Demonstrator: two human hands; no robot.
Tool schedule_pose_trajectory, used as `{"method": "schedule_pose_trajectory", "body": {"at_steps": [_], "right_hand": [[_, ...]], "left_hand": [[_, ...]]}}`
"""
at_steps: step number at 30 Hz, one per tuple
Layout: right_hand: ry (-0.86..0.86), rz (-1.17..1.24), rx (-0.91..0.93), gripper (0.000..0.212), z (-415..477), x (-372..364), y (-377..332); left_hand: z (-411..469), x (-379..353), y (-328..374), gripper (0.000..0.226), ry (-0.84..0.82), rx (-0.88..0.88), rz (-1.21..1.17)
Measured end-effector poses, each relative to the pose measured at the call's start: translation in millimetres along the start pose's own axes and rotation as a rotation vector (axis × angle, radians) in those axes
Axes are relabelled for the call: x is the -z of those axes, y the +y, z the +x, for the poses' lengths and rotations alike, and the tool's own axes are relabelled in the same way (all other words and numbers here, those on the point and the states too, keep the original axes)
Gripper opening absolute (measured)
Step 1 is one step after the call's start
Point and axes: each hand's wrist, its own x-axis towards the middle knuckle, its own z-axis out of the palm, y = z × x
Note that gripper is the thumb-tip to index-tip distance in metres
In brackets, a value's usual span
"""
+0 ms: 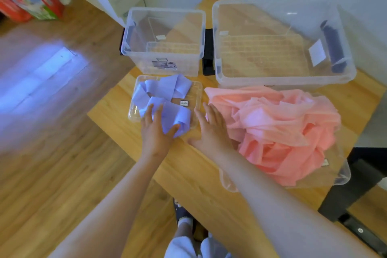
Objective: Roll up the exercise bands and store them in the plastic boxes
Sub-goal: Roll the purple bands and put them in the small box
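Hands (182, 132) between purple band (165, 100), pink band (278, 130).

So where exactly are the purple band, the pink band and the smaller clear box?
purple band (167, 98): head view, on a folded loop near its middle.
pink band (282, 132): head view, on the middle of the crumpled heap.
smaller clear box (127, 46): head view, on its left wall.

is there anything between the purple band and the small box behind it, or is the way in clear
Nothing visible blocks it. The purple band lies loose on a clear lid directly in front of the small box, which is open-topped with no bands inside. The left hand is already on the band; only the box's front wall must be cleared.
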Motion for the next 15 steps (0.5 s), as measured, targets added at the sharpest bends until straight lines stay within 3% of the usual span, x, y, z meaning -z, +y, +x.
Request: {"method": "schedule_pose_trajectory", "body": {"at_steps": [3, 9, 15], "right_hand": [[0.042, 0.059, -0.055, 0.081, 25, -17, -11], [-0.068, -0.006, -0.106, 0.083, 49, -40, -15], [0.02, -0.023, -0.136, 0.074, 41, -47, -12]], "left_hand": [[25, 12, -18, 0.078, 0.009, 0.06, 0.032], [54, 14, -43, 0.089, -0.141, 0.167, 0.038], [24, 5, -42, 0.067, -0.081, 0.123, 0.075]]}}
